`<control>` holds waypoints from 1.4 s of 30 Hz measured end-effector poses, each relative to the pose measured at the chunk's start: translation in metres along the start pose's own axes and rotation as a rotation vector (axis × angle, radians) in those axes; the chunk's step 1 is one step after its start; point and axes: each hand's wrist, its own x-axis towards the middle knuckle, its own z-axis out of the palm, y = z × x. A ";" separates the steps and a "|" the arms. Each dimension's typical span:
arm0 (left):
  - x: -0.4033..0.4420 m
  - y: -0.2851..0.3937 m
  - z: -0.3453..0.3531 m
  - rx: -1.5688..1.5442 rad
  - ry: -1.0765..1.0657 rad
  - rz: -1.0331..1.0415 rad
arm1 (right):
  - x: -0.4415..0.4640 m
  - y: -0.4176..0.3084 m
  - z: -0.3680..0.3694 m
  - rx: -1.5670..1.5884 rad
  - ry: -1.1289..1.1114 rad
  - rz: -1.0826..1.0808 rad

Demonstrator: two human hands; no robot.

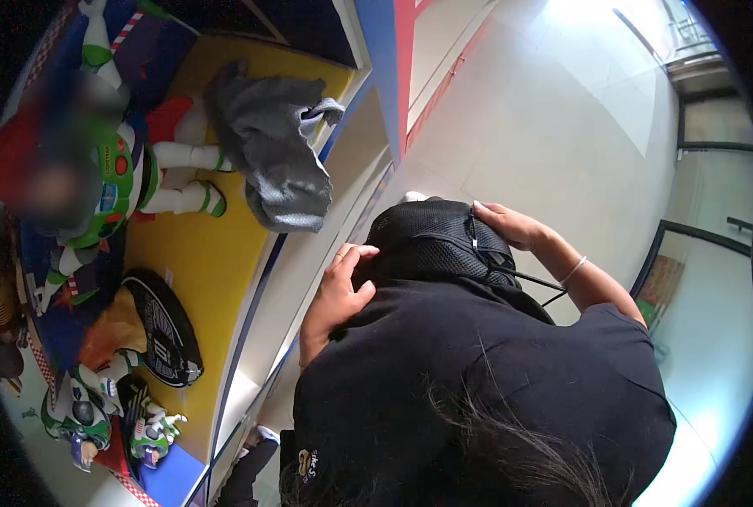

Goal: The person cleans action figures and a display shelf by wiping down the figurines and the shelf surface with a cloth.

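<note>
A black bag (419,241) with mesh panels and a thin cord rests against my front, over my lap. My left hand (338,287) holds its left side, thumb and fingers apart at the bag's edge. On the upper right, my right hand (512,226) grips the rim, fingertips over the mesh. What lies inside the bag is hidden. A grey cloth (279,148) lies crumpled on the yellow shelf (224,253) to my left, apart from both hands.
Toy astronaut figures (123,182) in white and green stand on the shelf, with smaller ones (152,431) lower down. Near them lies a black oval zipped case (163,328). Pale floor (529,110) stretches ahead; glass doors (706,270) stand at right. Another person's leg (254,469) shows at lower left.
</note>
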 end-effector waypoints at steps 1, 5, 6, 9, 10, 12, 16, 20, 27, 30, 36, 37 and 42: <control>-0.001 0.000 -0.001 0.003 -0.002 -0.002 | 0.001 -0.005 0.003 0.004 -0.002 0.000; -0.014 0.001 -0.003 -0.021 0.025 -0.155 | 0.009 -0.027 0.007 -0.116 -0.027 0.085; -0.020 -0.001 -0.003 -0.021 0.022 -0.156 | 0.011 -0.033 0.011 -0.113 -0.027 0.086; -0.040 -0.009 -0.006 -0.087 0.058 -0.246 | 0.023 -0.052 0.024 -0.301 -0.049 0.076; -0.048 -0.012 -0.006 -0.109 0.072 -0.277 | 0.027 -0.056 0.027 -0.365 -0.058 0.073; -0.062 -0.017 -0.003 -0.143 0.085 -0.330 | 0.036 -0.061 0.029 -0.403 -0.074 0.038; -0.078 -0.027 0.000 -0.239 0.115 -0.498 | 0.045 -0.063 0.028 -0.504 -0.125 -0.062; -0.085 -0.036 0.003 -0.360 0.159 -0.543 | 0.044 -0.060 0.020 -0.401 -0.166 -0.128; -0.066 -0.013 -0.006 -0.385 0.204 -0.399 | 0.051 -0.092 0.030 -0.782 -0.164 -0.496; -0.053 -0.007 -0.012 -0.559 0.288 -0.271 | 0.062 -0.104 0.046 -0.867 -0.277 -0.772; 0.002 0.035 -0.004 0.097 0.291 -0.067 | 0.074 -0.109 0.053 -1.100 -0.594 -0.885; 0.009 0.037 -0.001 0.145 0.280 -0.022 | 0.069 -0.114 0.054 -1.145 -0.589 -0.801; 0.027 0.037 0.003 0.305 0.211 0.109 | 0.049 -0.131 0.055 -1.336 -0.549 -0.647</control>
